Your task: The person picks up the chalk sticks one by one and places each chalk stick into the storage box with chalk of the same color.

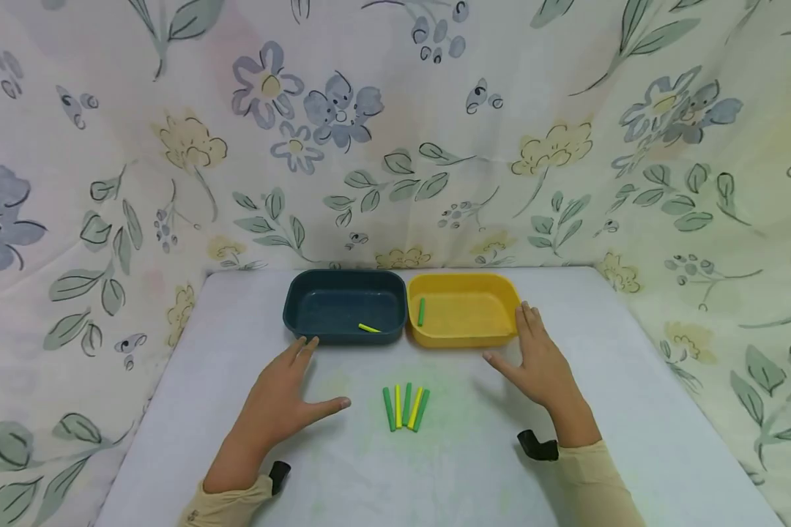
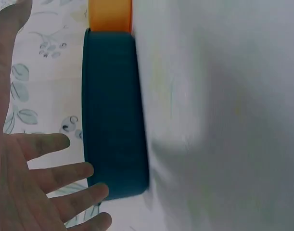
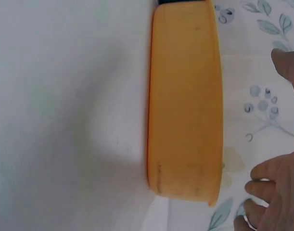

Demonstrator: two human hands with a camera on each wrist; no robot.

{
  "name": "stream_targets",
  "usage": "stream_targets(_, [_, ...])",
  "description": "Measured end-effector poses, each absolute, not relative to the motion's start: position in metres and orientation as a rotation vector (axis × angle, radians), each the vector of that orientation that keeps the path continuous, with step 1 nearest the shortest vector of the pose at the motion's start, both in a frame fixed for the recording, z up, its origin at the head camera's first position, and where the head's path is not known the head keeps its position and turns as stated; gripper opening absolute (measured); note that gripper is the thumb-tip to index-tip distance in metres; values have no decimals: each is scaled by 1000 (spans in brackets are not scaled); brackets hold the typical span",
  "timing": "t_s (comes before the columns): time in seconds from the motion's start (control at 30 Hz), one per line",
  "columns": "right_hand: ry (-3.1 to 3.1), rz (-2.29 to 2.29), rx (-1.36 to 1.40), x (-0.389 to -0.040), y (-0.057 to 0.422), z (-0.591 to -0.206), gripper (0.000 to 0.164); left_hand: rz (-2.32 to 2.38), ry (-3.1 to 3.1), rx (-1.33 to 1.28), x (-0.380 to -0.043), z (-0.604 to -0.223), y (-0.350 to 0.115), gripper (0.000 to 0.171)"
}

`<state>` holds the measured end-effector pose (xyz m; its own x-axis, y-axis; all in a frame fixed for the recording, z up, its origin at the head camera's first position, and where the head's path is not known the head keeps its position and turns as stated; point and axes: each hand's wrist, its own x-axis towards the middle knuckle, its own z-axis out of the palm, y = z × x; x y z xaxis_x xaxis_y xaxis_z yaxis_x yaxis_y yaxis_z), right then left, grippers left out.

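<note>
My left hand [image 1: 280,399] is spread out, holding nothing, with its fingertips close to the front left of a dark blue tray [image 1: 343,339]. My right hand [image 1: 543,373], also empty with thumb held apart, has its fingertips at the right side of a yellow tray [image 1: 461,342]. Between the hands, several chalk-like sticks lie in a loose fan, among them a green stick [image 1: 389,408] and a yellow stick [image 1: 398,407]. One yellow stick [image 1: 369,329] lies inside the blue tray. Inside the yellow tray is one green stick [image 1: 421,312].
Both trays stand side by side toward the back of a table with a white cloth [image 1: 343,483], which carries faint green and yellow smudges. Behind and beside the table hangs a floral curtain [image 1: 395,102]. Dark straps [image 1: 538,445] show near both wrists.
</note>
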<state>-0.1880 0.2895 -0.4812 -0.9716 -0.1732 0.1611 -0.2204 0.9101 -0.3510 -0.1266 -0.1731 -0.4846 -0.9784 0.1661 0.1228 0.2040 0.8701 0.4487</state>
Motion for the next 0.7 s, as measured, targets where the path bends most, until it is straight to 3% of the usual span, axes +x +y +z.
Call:
stream_targets(0.33, [-3007,549,275,-216,300,-484,118,-806,-2977,-369,-124,-492,-157,109])
stream_targets(0.7, [-3056,587,241,-235,300,-495,120,-902,-2979,-502,-124,-494,-140,105])
